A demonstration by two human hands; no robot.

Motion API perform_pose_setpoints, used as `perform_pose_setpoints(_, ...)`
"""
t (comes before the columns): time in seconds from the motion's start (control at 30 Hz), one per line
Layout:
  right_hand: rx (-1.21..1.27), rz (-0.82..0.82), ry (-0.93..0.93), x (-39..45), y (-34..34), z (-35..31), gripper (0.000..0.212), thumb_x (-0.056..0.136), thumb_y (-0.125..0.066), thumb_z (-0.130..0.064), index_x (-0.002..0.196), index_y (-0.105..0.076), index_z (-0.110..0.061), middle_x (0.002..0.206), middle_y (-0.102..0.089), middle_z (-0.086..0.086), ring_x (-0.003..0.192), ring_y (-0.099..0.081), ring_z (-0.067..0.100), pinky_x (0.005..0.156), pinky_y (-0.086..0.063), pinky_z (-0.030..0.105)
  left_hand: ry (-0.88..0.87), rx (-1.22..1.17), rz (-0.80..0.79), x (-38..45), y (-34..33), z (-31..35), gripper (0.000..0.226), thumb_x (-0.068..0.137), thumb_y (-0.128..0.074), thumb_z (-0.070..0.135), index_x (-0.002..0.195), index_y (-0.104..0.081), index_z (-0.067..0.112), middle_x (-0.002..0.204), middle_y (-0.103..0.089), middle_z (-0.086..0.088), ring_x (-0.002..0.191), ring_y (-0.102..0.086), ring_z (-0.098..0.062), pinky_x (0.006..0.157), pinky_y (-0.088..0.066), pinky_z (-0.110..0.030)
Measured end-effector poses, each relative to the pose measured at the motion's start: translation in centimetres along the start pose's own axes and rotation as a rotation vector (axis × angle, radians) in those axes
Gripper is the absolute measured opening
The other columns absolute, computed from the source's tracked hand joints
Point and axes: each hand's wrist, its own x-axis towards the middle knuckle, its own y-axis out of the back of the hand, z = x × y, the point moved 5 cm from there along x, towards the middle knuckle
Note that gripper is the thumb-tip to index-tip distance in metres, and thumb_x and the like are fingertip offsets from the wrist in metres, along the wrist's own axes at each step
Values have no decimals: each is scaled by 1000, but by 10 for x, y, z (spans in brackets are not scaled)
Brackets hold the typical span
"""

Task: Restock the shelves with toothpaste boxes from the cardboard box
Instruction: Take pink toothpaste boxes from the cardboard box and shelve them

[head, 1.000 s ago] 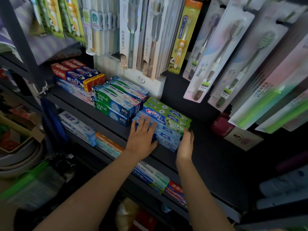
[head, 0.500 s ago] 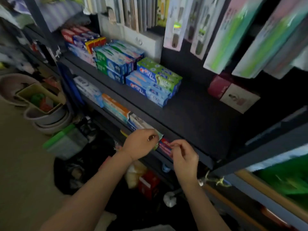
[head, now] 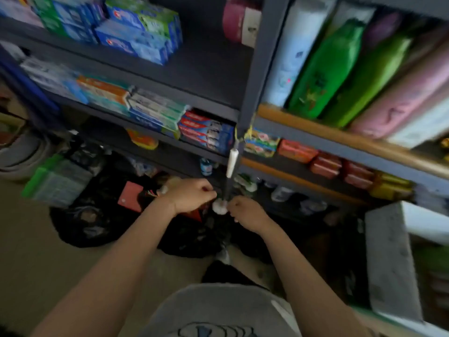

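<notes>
While both forearms reached forward and down from the bottom of the view, the left hand (head: 192, 194) and the right hand (head: 247, 214) hung close together in front of the lowest part of the dark shelving unit (head: 257, 69), near its upright post. The left hand showed its back, fingers curled inward toward the palm; the right hand was likewise curled, knuckles up. Whether either one pinched anything I could not tell, since the view was blurred. A small white object (head: 220, 206) sat between the two hands, just beside the fingertips of both.

Toothpaste boxes lay on the shelves above the hands: a blue and green stack (head: 143, 27) on the upper shelf, and on the shelf below it a row ending in red and blue boxes (head: 206, 133) next to the post. Neither hand touched them. The cardboard box could not be made out.

Green bottles (head: 325, 69) leaned on the right-hand shelf, and black bags (head: 97, 210) lay on the floor under the left forearm.
</notes>
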Motion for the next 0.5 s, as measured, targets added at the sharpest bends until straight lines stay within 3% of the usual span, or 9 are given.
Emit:
perform_pose_setpoints(0.03, 83, 69, -13, -13, -1, 14, 28, 101, -48, -33, 84, -61, -16, 95, -66, 11, 90, -64, 27, 86, -49, 42, -20, -69, 15, -7, -16, 4, 20, 96, -57, 39, 105, -68, 24, 99, -67, 6, 100, -62, -15, 90, -50, -34)
perform_pose_setpoints(0.1, 201, 192, -58, -41, -3, 42, 19, 101, -50, -28, 91, -65, -20, 91, -68, 4, 84, -67, 22, 76, -52, 36, -40, -180, 23, -20, -48, 8, 16, 98, -55, 34, 106, -66, 25, 90, -62, 13, 95, -61, -14, 82, -48, -32)
perform_pose_setpoints(0.23, 252, 316, -83, -104, -3, 91, 17, 100, -50, -22, 97, -66, -24, 89, -69, 0, 76, -68, 19, 70, -52, 31, -55, -353, -10, -60, -120, 23, 17, 101, -51, 34, 107, -65, 28, 97, -66, 7, 90, -65, -11, 81, -51, -31)
perform_pose_setpoints(0.37, 283, 480, -89, -151, 21, 124, 15, 100, -50, -21, 98, -64, -25, 85, -69, -1, 74, -67, 20, 67, -52, 33, -98, -326, -80, -86, -161, 58, 22, 102, -48, 36, 110, -66, 28, 99, -68, 7, 88, -66, -9, 79, -53, -28)
perform_pose_setpoints(0.5, 230, 537, -51, -171, 48, 143, 13, 101, -49, -23, 105, -61, -27, 88, -66, -3, 68, -61, 13, 50, -42, 18, -136, -205, 3, -83, -177, 108, 20, 102, -47, 37, 106, -66, 30, 93, -66, 8, 83, -63, -10, 72, -52, -29)
